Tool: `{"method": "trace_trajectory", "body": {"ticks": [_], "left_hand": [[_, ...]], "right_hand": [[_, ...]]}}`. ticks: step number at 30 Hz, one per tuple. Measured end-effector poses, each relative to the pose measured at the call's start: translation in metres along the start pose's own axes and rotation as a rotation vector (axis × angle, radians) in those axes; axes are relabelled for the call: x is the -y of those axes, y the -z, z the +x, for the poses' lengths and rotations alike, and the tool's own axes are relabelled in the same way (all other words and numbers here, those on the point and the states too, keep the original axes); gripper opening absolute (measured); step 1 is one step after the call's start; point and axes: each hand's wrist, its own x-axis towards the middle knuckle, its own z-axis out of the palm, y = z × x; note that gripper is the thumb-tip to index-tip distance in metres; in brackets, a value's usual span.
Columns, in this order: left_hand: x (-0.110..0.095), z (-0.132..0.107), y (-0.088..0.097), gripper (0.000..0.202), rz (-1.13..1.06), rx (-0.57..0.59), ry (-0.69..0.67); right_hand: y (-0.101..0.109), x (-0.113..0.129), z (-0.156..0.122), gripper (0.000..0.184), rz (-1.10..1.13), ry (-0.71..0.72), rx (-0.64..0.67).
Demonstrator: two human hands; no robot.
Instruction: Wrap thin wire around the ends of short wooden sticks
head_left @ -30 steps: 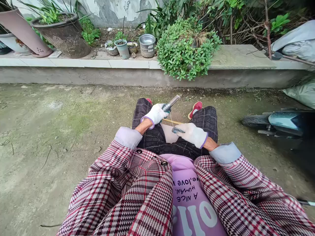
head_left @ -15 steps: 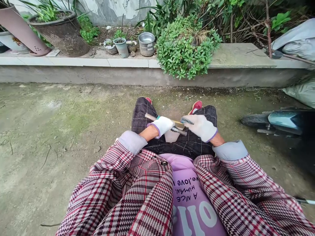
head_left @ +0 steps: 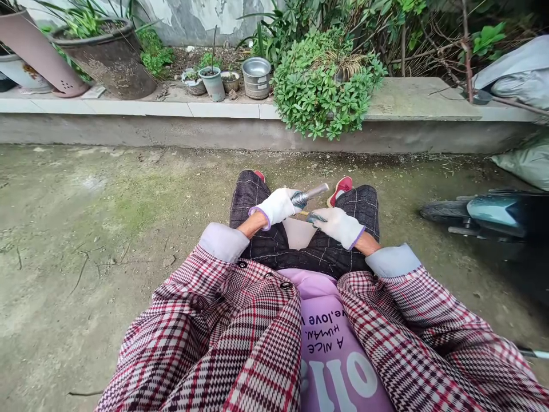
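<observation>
Head view, looking down over my lap. My left hand point(head_left: 277, 207), in a white knit glove with a purple cuff, sits near 12 o'clock, its grey-coated left fingers point(head_left: 298, 199) closed around a grey metal rod point(head_left: 316, 191) whose bare end points toward 1 o'clock. My right hand point(head_left: 338, 227), gloved the same way, lies just beside it, with the right fingers point(head_left: 316, 217) curled and almost touching the rod's lower end; I cannot tell whether they hold anything. A thin wooden stick point(head_left: 303, 213) shows between the hands, mostly hidden. Both hands are above my checked trousers point(head_left: 257, 200), with a red shoe point(head_left: 343, 186) beyond them at 1 o'clock. A concrete ledge point(head_left: 257, 134) carrying a leafy potted shrub point(head_left: 330, 86) runs across 12 o'clock; a scooter point(head_left: 493, 214) stands at 3 o'clock.
</observation>
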Motion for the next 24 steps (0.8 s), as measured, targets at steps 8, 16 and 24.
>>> {"method": "trace_trajectory", "body": {"ticks": [8, 16, 24], "left_hand": [[0.009, 0.009, 0.007, 0.019, 0.203, -0.091, 0.142], [-0.007, -0.009, -0.011, 0.030, 0.781, 0.111, 0.132], [-0.024, -0.016, -0.028, 0.008, 0.351, 0.236, -0.035]], "right_hand": [[-0.005, 0.030, -0.021, 0.027, 0.107, 0.231, 0.054], [0.022, 0.023, -0.024, 0.030, 0.061, 0.125, -0.093], [0.021, -0.028, 0.000, 0.021, 0.107, -0.018, -0.175]]}}
